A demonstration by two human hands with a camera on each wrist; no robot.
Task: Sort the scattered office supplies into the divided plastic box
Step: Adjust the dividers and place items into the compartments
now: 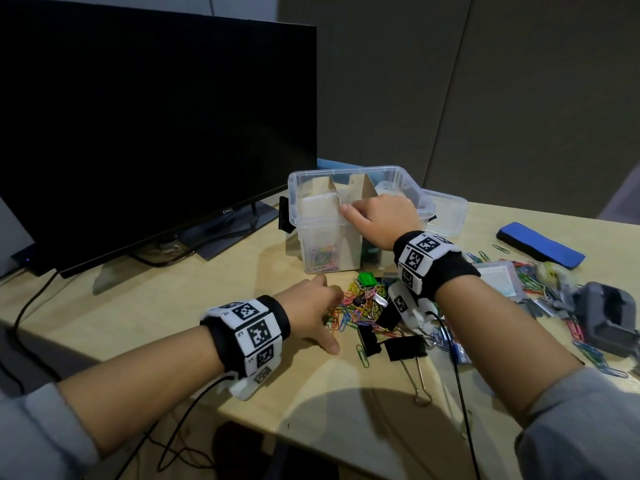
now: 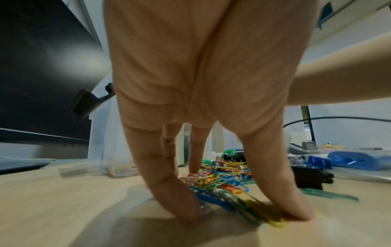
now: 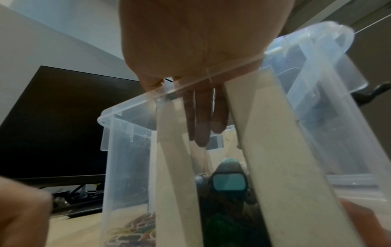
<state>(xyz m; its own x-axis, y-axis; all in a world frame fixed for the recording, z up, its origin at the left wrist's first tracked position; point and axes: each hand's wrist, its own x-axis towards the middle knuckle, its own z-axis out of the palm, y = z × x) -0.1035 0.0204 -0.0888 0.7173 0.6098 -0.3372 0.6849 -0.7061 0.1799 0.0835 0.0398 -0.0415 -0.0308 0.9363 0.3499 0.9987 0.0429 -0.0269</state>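
Observation:
A clear plastic box with cardboard dividers stands mid-table. Coloured paper clips lie in its left compartment, and a teal-faced binder clip sits low in the middle one. My right hand hangs over the front rim, its straight fingers dipped into the middle compartment, holding nothing I can see. My left hand is down on the scattered pile of coloured paper clips. Its straight fingertips and thumb press on the table with clips between them. Black binder clips lie nearby.
A dark monitor stands at the left with cables beneath. The box lid lies behind the box. At the right are a blue pad, a grey stapler, a small clear case and more clips. The table's front edge is near.

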